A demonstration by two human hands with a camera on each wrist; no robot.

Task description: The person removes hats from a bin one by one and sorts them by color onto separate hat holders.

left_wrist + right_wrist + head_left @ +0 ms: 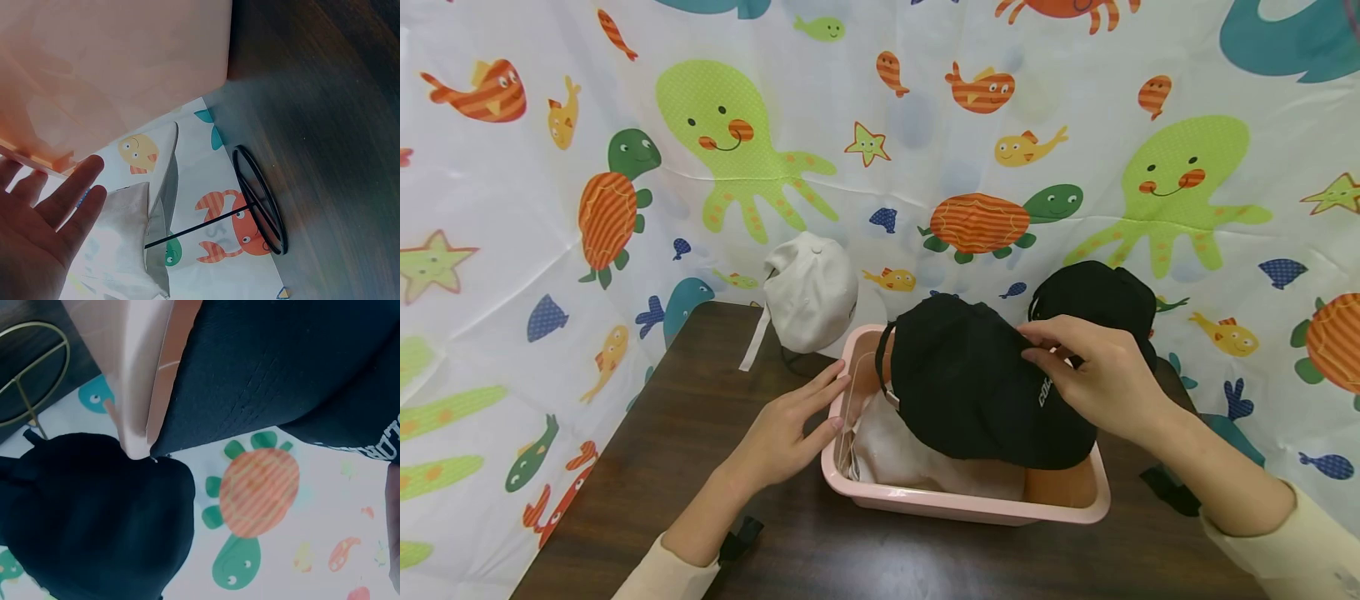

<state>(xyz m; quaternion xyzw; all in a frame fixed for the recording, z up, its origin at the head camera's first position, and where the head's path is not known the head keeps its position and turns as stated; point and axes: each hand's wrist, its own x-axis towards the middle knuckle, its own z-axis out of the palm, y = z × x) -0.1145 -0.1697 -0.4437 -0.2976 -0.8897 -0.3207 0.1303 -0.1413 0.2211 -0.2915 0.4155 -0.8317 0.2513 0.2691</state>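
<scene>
My right hand (1093,375) pinches a black cap (970,383) with white lettering between thumb and fingers, over a pink plastic basin (940,500). A whitish cloth item (925,454) lies in the basin, partly hidden by the cap; its kind is unclear. My left hand (786,433) touches the basin's left rim with fairly straight fingers. In the left wrist view that hand (44,231) is beside the basin wall (125,69). The right wrist view shows the black cap (275,369) close up, with only a sliver of the hand at the right edge.
Behind the basin, a white cap (812,292) sits on a black wire stand (259,200) at left. At right, a second black cap (1097,300) is propped up, near a round wire base (31,375). A sea-animal curtain (865,83) hangs behind the dark wooden table (662,467).
</scene>
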